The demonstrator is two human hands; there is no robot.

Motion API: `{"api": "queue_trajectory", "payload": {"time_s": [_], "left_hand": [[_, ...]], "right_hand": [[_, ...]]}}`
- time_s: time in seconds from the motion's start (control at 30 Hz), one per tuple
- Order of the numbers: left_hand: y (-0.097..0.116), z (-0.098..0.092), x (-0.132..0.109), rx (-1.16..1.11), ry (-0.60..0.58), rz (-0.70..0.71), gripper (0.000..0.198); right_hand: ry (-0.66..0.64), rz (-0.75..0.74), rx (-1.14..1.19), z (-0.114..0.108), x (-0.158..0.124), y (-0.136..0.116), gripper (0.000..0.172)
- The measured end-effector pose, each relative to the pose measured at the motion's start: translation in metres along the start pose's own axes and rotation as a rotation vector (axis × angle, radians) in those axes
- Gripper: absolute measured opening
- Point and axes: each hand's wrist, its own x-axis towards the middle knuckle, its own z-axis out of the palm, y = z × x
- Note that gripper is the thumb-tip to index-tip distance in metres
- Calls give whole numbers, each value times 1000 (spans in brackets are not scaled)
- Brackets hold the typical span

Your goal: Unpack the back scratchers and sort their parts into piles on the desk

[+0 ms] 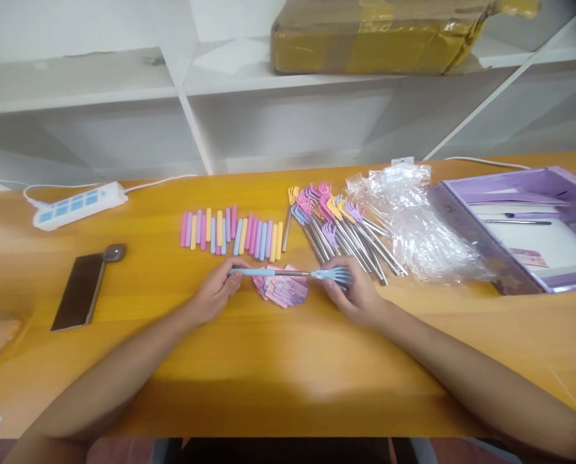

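Note:
A blue back scratcher (292, 274) with a metal shaft lies level between my hands. My left hand (220, 289) is closed on its blue handle end, and my right hand (355, 293) is closed around its claw-shaped head. Pink printed cards (283, 291) are fanned on the table just beneath the shaft. Beyond my left hand, coloured handle tubes (232, 232) in pink, purple, yellow and blue lie in a rough row. Metal rods with coloured claw heads (346, 225) are heaped behind my right hand.
Clear plastic bags (423, 225) are piled right of the rods, beside a purple box (505, 258) holding papers. A power strip (80, 205) and a dark phone-like slab (78, 290) lie at the left. A taped carton (379, 42) sits on the shelf (230, 77) behind.

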Motion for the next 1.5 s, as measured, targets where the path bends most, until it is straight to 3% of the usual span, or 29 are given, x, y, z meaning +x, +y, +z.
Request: {"api": "queue_trajectory", "payload": {"time_s": [0.77,1.13,1.23,1.37,1.43,1.5], "left_hand": [[12,1,2,81,-78,1,39],[15,3,2,90,-66,15,43],[12,2,5,5,-39,-9,41],[19,-5,17,-79,114,-36,41],[35,-17,25,6,166,-18,42],[64,-33,32,206,142,32,36]], "right_hand": [[-166,75,-17,9,-1,-4,21],[-173,59,-26,10,2,-7,20],[-172,-2,-103,13,4,-10,23],[-179,-181,-254,13,17,-14,26],[-195,-264,-318,4,32,-19,21],[-199,-327,-398,-12,53,-26,22]]}}
